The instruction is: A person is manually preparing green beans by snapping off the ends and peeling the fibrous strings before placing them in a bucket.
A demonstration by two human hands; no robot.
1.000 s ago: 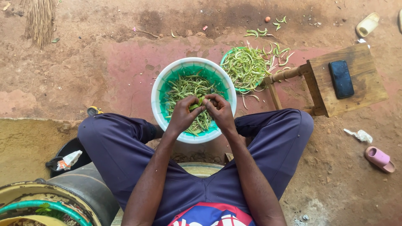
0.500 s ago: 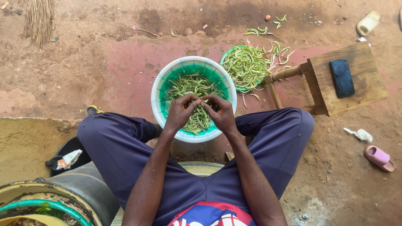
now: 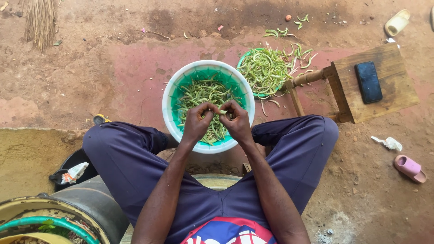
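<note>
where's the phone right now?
In the head view, the black phone lies flat on the wooden stool at upper right, on the person's right side, beyond the right knee and right of the heap of green pods.

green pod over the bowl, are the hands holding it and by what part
Yes. The left hand and right hand pinch one green pod between fingertips, one at each end, over the bowl of pods.
</note>
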